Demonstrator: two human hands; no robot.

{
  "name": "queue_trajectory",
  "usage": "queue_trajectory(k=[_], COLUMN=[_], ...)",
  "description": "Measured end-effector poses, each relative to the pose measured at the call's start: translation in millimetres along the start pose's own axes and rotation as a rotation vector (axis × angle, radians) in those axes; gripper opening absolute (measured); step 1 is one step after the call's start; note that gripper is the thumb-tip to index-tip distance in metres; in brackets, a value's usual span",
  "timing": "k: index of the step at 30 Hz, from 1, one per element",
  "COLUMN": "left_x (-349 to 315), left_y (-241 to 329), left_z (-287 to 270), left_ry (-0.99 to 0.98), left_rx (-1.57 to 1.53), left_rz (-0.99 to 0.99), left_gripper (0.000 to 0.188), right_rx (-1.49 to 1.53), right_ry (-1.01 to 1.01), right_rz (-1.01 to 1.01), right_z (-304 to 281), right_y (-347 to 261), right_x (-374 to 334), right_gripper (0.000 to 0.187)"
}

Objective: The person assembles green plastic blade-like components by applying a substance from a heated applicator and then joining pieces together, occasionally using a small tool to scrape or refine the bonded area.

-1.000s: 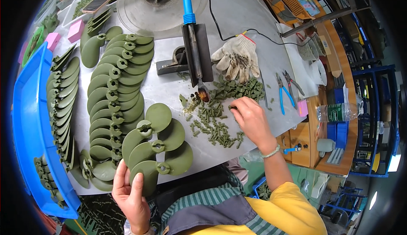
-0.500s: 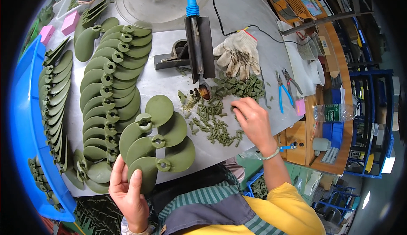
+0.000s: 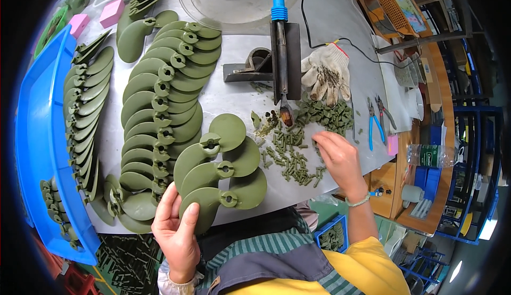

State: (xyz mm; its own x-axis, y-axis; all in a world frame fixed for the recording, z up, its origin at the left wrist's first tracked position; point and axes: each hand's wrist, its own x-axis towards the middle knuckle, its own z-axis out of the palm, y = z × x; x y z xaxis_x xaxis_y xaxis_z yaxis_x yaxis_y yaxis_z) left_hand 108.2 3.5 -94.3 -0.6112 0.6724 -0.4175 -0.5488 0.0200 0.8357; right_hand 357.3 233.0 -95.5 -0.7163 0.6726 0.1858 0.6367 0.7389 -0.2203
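Left hand [image 3: 178, 231] grip clamped on green blade [image 3: 198, 210] at table edge [image 3: 277, 204], right hand [image 3: 340, 159] fingers together among pegs [image 3: 293, 159]

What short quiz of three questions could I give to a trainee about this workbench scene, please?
1. True or false: the left hand holds the nearest green propeller piece by one blade.
2. What is the right hand reaching into? A) the blue tray B) the pile of small green pins C) the work glove
3. What colour is the handle of the soldering iron resting on its stand?

Key: 1 true; 2 B; 3 blue.
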Motion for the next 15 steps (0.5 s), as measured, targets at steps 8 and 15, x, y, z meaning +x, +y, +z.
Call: queue_trajectory(k=[8,15], left_x=[-0.8,-2.4], left_y=[-2.4,-0.8], left_z=[0.4,1.3], left_ry=[0.005,0.019], left_rx=[-0.021,-0.026], left_rz=[0.002,0.007], left_gripper=[0.054,0.053], right_rx=[-0.010,0.139], right_ry=[-0.004,-0.009], right_rz=[-0.018,-0.009], right_z=[-2.2,1.3], right_y=[-3.0,3.2], right_x=[-5.6,-4.1], right_gripper=[0.018,0.018])
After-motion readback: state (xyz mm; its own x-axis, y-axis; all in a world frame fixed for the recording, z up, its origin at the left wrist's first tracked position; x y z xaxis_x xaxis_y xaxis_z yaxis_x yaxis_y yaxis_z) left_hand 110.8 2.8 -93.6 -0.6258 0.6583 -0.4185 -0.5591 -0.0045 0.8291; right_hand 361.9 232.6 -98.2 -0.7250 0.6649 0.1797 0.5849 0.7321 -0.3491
